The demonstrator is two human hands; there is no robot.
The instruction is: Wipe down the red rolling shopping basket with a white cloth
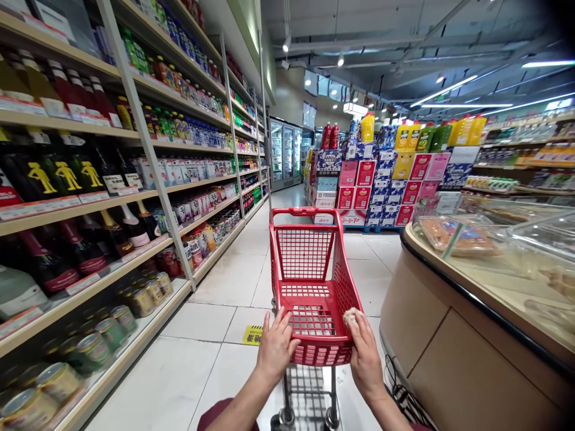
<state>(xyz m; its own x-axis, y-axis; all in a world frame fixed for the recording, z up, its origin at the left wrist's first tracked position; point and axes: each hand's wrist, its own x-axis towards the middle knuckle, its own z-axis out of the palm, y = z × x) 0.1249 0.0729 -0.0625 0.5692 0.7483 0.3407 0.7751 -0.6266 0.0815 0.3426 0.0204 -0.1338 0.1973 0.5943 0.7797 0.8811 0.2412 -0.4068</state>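
A red plastic shopping cart (309, 353) stands in the aisle right in front of me, its basket holding nothing and its red handle (305, 211) at the far end. My left hand (275, 347) lies against the near left corner of the basket, fingers stretched out and slightly apart. At the near right corner, my right hand (365, 353) is closed on a crumpled off-white cloth (351, 315), pressed to the basket's right rim. The cloth's exact kind is hard to make out.
Shelves (148, 194) of bottles and cans line the left side. A curved counter (431, 317) with clear covers is close on the right, with black cables (404, 398) at its base. Stacked drink boxes (377, 185) stand ahead. A yellow floor sticker (253, 335) lies left of the cart.
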